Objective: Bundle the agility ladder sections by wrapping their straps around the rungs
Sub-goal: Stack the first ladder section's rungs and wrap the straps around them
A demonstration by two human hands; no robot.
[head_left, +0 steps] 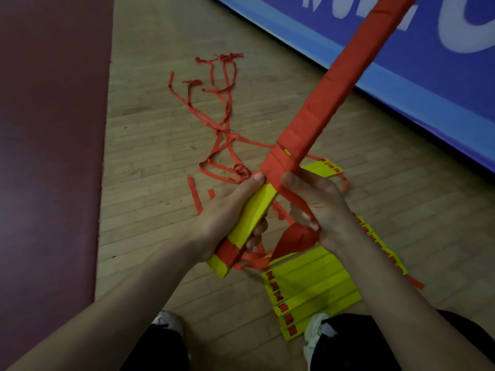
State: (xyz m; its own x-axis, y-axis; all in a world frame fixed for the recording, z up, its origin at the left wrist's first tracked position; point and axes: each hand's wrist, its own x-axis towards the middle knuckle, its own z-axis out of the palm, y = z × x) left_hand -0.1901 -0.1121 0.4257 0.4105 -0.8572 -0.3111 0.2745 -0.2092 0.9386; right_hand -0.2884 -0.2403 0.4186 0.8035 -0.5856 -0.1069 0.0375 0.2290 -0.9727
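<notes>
Head view: left hand (227,218) curls round the bundle (329,103) at its bare yellow stretch. Right hand (321,207) sits just beside it, thumb on the last wrap, fingers closed on the strap (294,238). The stack looks stiff and light, the webbing soft, so grip the stack and pull the webbing taut. Loose rungs (308,285) lie under the hands on a wood floor (150,145), with a blue banner (428,76) beyond and a maroon mat (53,129) to the left.

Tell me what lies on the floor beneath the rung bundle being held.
Loose red straps and fanned yellow rungs on the wood floor. The right hand and bundle cover part of them.
</notes>
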